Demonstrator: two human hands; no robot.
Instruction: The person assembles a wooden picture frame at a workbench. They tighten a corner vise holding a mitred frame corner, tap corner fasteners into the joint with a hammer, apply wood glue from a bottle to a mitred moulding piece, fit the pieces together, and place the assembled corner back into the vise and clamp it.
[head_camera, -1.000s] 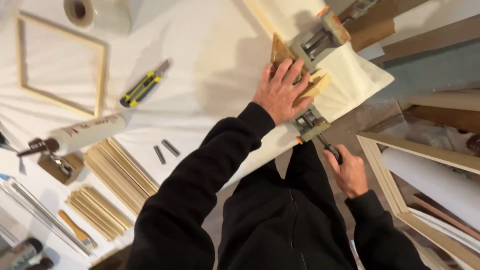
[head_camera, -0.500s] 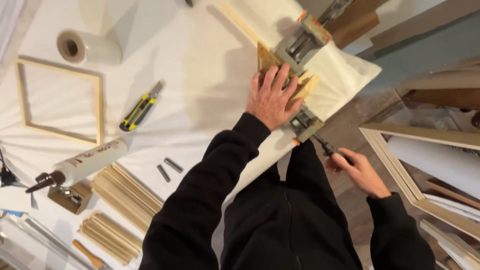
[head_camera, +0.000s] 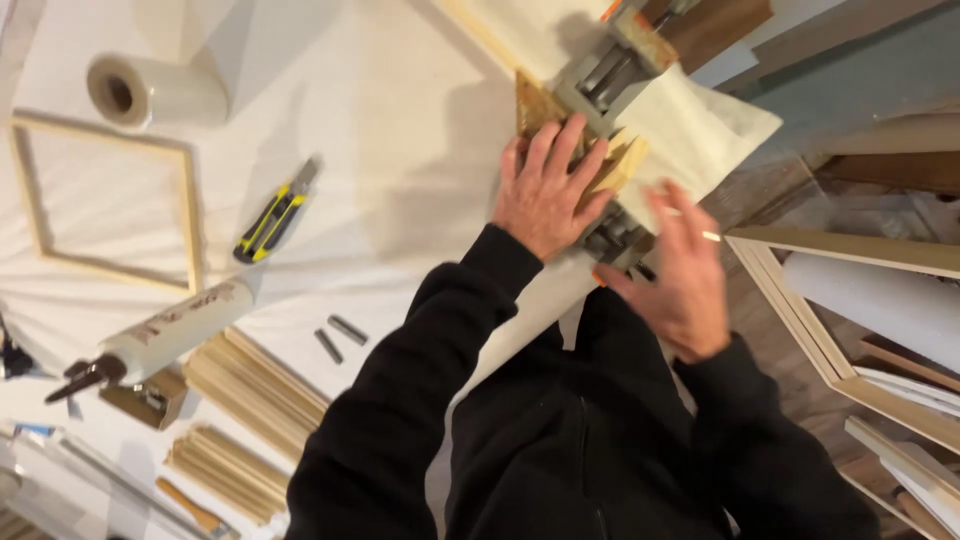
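Wooden corner joint, pale mitred pieces meeting at an angle, sits at the far right edge of the white-covered table, on a cream cloth that overhangs the edge. A grey metal corner clamp grips it from above, with a second grey clamp part just below the wood, near the table edge. Left hand lies flat on the joint, fingers spread and pressing down, fingertips reaching the upper clamp. Right hand hovers just beside the lower clamp part, fingers loosely open and blurred; cannot tell whether it touches the clamp or pinches anything. Both arms in black sleeves. Out from there, on the table: a yellow-and-black utility knife well to the left, two small dark metal bits near the left sleeve, a white glue cartridge with a dark nozzle, stacks of thin wooden strips beside it. Further left, an assembled wooden frame lying flat, and a roll of clear film above it. Off the table at right, larger frames lean on the floor.
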